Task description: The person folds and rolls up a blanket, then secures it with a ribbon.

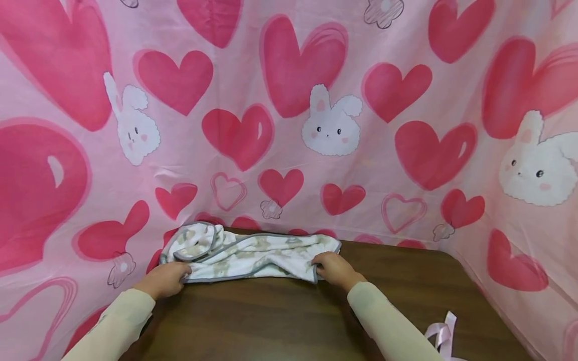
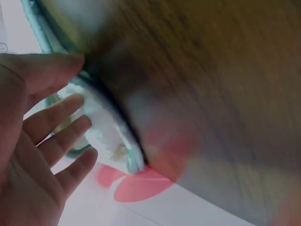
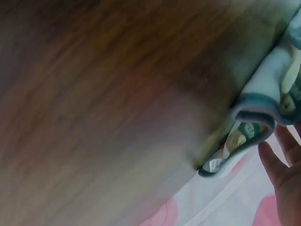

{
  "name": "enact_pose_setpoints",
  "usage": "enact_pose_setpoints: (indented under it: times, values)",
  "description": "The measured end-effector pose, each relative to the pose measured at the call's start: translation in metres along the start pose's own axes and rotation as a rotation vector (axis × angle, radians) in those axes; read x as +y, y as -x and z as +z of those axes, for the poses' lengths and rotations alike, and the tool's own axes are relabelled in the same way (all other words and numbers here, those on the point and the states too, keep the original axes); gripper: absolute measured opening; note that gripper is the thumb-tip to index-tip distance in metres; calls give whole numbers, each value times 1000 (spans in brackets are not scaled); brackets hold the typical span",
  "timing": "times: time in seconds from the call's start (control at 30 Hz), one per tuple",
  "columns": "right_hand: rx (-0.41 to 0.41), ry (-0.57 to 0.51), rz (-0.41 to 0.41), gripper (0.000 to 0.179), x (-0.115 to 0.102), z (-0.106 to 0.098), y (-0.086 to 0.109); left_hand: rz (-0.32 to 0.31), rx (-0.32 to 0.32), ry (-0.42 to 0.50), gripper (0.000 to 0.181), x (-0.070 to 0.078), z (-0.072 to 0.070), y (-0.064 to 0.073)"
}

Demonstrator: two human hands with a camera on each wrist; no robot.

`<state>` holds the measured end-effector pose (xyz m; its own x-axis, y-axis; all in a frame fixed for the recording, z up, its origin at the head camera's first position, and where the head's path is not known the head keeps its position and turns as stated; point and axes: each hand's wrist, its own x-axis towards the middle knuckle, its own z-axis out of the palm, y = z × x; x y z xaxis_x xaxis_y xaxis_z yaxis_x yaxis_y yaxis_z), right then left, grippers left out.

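Note:
A white fleecy towel (image 1: 257, 255) with beige and green prints and grey edging lies folded in a long strip near the back of the table. Its left end has a rounded, bunched flap (image 1: 196, 243). My left hand (image 1: 166, 279) pinches the front edge near that end; in the left wrist view the thumb lies over the hem while the other visible fingers are spread. At the opposite end, my right hand (image 1: 336, 269) grips the towel by its front corner. The right wrist view shows looped hem layers (image 3: 256, 110) beside the fingers, with the thumb out of sight.
A dark brown wooden table (image 1: 253, 321) carries the towel. On its right front part lies a curled pink ribbon (image 1: 444, 336). Pink fabric (image 1: 289, 135) with hearts and rabbits hangs closely around the back and sides.

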<state>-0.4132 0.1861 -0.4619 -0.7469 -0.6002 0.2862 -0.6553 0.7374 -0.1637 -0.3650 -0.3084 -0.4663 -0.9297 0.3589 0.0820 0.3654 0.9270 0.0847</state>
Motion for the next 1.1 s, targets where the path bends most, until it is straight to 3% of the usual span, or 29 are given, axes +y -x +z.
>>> enact_pose_setpoints:
  times: [0.13,0.33,0.53,0.67,0.7,0.8,0.87,1.0,1.1]
  values:
    - [-27,-10,64,8,2,-2,3,30,17,-7,15,0,-1,1]
    - [-129,-42,107,28,7,-8,12,-2,20,12,13,-1,-3,1]
    - [-146,9,109,40,9,-18,19,19,58,33,23,-3,-8,-3]
    - [-131,22,94,14,8,-21,21,38,110,26,32,-4,-10,-5]
    - [-128,21,81,13,7,-20,21,48,124,24,33,-4,-10,-5]
    - [-126,26,29,47,3,-18,20,70,152,23,33,-3,-12,-5]
    - [-124,43,-30,56,-1,-16,18,71,154,28,32,-4,-12,-6]
    - [-92,61,-148,53,-12,-13,15,31,137,44,30,-8,-9,-7]
    - [-57,76,-233,46,-20,-12,13,-8,100,45,43,-12,-7,-6]
